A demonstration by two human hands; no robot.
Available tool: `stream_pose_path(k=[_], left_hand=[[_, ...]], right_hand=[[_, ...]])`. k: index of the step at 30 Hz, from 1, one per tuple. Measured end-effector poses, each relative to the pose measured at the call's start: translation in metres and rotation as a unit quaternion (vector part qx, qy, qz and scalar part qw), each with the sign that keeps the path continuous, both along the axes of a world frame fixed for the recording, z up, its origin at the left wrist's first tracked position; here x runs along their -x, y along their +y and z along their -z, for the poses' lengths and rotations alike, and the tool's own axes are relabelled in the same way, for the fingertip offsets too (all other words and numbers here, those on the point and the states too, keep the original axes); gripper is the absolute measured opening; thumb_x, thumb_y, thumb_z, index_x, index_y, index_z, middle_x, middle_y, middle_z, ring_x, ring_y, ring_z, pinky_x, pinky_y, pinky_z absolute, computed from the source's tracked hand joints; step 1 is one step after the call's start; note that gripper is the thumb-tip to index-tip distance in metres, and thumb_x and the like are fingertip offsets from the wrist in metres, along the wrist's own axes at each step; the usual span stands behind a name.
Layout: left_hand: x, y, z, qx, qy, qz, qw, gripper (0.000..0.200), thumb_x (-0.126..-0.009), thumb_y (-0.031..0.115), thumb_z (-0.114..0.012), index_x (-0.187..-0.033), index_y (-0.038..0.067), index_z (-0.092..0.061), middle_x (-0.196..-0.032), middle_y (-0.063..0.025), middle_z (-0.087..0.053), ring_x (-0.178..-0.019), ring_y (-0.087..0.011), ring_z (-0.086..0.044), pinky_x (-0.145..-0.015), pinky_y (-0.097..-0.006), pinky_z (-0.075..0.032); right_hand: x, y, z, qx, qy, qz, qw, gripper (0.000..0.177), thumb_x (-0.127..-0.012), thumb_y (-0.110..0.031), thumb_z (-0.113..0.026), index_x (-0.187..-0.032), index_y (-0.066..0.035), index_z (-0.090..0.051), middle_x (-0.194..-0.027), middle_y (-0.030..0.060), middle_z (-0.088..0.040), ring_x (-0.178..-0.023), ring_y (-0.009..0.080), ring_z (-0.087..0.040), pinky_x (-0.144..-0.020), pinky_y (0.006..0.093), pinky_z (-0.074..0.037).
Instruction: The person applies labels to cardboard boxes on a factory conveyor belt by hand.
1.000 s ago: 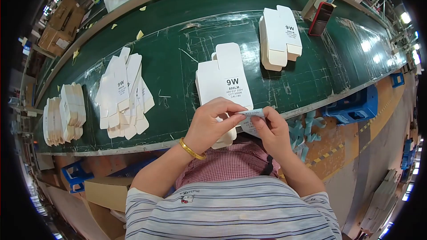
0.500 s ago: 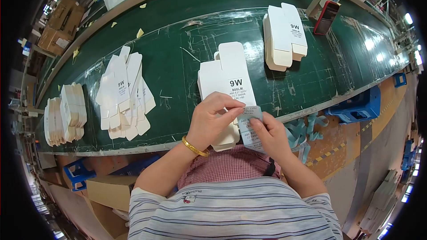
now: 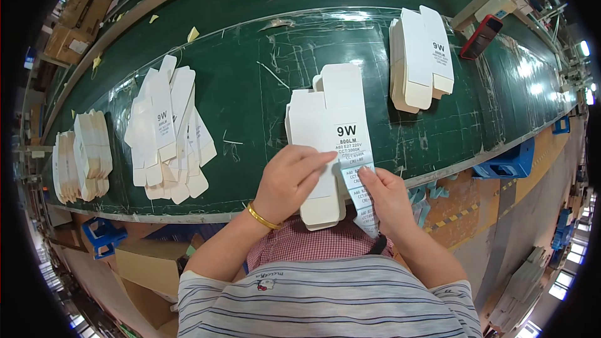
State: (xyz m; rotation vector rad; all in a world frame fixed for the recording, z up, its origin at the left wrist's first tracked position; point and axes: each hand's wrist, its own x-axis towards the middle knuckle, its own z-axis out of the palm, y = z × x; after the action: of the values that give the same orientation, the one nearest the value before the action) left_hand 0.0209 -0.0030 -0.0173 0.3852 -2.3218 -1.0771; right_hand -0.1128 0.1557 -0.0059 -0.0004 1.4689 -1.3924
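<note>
A stack of flat white boxes [image 3: 310, 125] marked 9W lies in front of me on the green work surface [image 3: 250, 106]. My right hand [image 3: 391, 203] pinches a strip of printed labels [image 3: 359, 194] along the stack's right edge, its lower end hanging toward my lap. My left hand [image 3: 289, 178] is over the lower half of the stack, index fingertip at the top of the strip, just below the printed text. Its fingers are bent close together; whether a label is between them is too small to tell.
More flat boxes lie in a loose pile [image 3: 169, 131] at left, in bundles [image 3: 94, 156] farther left, and in a stack [image 3: 419, 56] at upper right. A red phone [image 3: 481, 37] leans near a post. Blue stools [image 3: 103, 236] and a cardboard box [image 3: 150, 269] stand below the surface.
My left hand has shifted down and left from the strip's top edge, its pinch loosened. More of the label strip shows below my right thumb. The camera view has shifted slightly.
</note>
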Motion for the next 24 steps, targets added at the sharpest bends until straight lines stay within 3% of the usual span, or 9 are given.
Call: stream_pose_path(k=[8,24], left_hand=[[0.001,-0.001,0.002,0.037,0.002,0.028,0.999,0.033,-0.076,-0.002,-0.064,-0.108,0.005,-0.07,-0.088,-0.0071,-0.061,-0.079,-0.0229,-0.059,-0.07,-0.0337,-0.049],[0.004,0.003,-0.001,0.09,-0.047,0.049,0.994,0.041,-0.073,-0.003,-0.065,-0.114,0.004,-0.069,-0.09,-0.0067,-0.058,-0.081,-0.0226,-0.054,-0.073,-0.0344,-0.047]], right_hand=[[-0.004,-0.002,-0.002,-0.014,-0.013,0.004,1.0,0.028,-0.102,-0.021,-0.05,-0.11,0.003,-0.061,-0.09,0.0023,-0.066,-0.072,0.0046,-0.058,-0.062,0.0206,-0.048],[0.001,-0.013,-0.007,-0.033,-0.042,0.007,0.999,0.023,-0.1,-0.018,-0.052,-0.107,0.002,-0.062,-0.088,0.0046,-0.068,-0.069,0.0066,-0.062,-0.059,0.0218,-0.051]])
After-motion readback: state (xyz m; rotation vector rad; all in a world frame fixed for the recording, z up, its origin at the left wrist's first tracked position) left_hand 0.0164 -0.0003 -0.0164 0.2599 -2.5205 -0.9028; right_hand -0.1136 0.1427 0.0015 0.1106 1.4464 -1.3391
